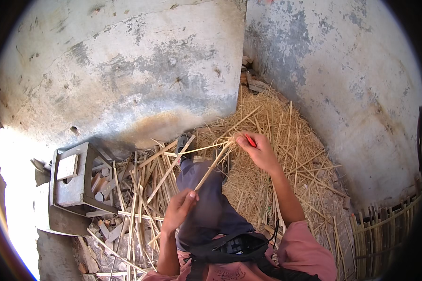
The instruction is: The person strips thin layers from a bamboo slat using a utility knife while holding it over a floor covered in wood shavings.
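My left hand (179, 209) is closed around the lower end of a bamboo strip (211, 170), which slants up and away to the right over my lap. At the strip's far end my right hand (258, 151) is closed on a small red-handled tool (251, 140); its working edge is hidden by the fingers. Thin curled shavings (226, 142) bunch at that end, beside my right fingertips. One long pale sliver runs left from there, across my raised knee. My dark trouser leg (199, 206) lies beneath the strip.
Straw-like shavings (262, 112) heap on the floor ahead and right. Long split bamboo strips (136, 206) lie to the left, by a worn wooden box (72, 175). A bamboo-slat piece (384, 239) stands at lower right. Peeling walls (173, 56) close the corner. A black bag (234, 248) rests at my waist.
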The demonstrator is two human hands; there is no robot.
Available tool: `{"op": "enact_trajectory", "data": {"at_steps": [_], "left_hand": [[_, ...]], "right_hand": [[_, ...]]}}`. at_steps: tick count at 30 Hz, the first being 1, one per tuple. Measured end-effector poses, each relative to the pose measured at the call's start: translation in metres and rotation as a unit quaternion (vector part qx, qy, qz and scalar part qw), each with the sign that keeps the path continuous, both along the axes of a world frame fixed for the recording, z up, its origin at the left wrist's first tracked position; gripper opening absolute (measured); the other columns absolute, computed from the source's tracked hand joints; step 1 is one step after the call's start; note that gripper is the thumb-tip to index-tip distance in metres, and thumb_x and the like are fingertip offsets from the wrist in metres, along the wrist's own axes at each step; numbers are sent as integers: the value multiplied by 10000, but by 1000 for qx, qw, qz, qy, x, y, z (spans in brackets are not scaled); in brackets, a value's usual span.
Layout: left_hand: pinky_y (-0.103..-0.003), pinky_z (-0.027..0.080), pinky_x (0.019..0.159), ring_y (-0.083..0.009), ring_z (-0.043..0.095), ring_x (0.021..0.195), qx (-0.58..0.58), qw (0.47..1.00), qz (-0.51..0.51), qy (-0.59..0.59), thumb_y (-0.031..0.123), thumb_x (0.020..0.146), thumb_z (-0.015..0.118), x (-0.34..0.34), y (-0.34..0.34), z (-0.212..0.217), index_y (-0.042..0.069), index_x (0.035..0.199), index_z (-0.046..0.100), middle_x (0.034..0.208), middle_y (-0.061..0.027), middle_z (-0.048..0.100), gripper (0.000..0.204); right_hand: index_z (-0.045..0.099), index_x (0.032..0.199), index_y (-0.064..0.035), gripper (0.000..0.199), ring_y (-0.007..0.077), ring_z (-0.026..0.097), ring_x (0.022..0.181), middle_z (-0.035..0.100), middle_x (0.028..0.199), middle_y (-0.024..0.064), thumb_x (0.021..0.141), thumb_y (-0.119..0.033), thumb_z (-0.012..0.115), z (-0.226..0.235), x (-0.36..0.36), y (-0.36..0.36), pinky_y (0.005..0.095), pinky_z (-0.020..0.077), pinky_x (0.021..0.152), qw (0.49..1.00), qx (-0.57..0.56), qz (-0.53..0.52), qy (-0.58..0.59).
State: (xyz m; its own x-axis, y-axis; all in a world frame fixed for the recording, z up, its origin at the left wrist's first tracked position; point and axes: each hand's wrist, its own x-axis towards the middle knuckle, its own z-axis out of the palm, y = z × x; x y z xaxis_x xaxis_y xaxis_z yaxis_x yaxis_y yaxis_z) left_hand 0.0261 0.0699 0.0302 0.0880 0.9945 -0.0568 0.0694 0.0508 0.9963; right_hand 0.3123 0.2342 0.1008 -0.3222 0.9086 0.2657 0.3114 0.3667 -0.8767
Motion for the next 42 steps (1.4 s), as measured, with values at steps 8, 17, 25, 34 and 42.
{"op": "enact_trajectory", "data": {"at_steps": [8, 17, 25, 34, 42], "left_hand": [[-217, 343, 610, -11, 440, 687, 48, 997, 47, 37, 271, 1117, 653, 8, -5, -4, 25, 1064, 717, 765, 72, 547, 259], [-299, 440, 632, -73, 514, 698, 57, 991, 62, 105, 221, 1063, 722, 0, -5, -5, 8, 1090, 748, 728, -10, 632, 216], [-243, 343, 583, -16, 477, 666, 51, 992, 35, 112, 211, 1050, 755, 0, -9, 11, -5, 1026, 739, 718, 57, 596, 217], [-289, 445, 621, -69, 537, 685, 25, 992, 57, 107, 231, 1012, 791, -1, -8, 3, -4, 1064, 777, 706, -11, 651, 241], [-272, 400, 594, -50, 512, 668, 42, 992, 66, 97, 233, 1029, 772, 3, -7, 2, 3, 1038, 776, 714, 15, 639, 230]], "right_hand": [[689, 1407, -58, 370, 189, 709, 1184, 750, 1269, 124, 1066, -200, 687, 1, 3, -4, 352, 549, 1023, 995, 72, -34, 55], [635, 1449, 1, 520, 60, 611, 731, 702, 1370, 110, 1029, -305, 650, 21, 30, -2, 222, 501, 679, 982, -26, 102, 159], [598, 1464, 33, 552, 67, 624, 728, 721, 1320, 139, 1042, -305, 710, 5, 40, 6, 212, 480, 635, 937, -203, 181, 218], [601, 1402, 4, 577, 248, 720, 1221, 752, 1247, 141, 929, -205, 857, -2, 17, -4, 336, 566, 959, 910, -216, 185, 303], [569, 1336, -49, 564, 226, 733, 1212, 753, 1252, 132, 864, 5, 874, -6, 8, -8, 319, 619, 926, 946, -118, 144, 266]]}}
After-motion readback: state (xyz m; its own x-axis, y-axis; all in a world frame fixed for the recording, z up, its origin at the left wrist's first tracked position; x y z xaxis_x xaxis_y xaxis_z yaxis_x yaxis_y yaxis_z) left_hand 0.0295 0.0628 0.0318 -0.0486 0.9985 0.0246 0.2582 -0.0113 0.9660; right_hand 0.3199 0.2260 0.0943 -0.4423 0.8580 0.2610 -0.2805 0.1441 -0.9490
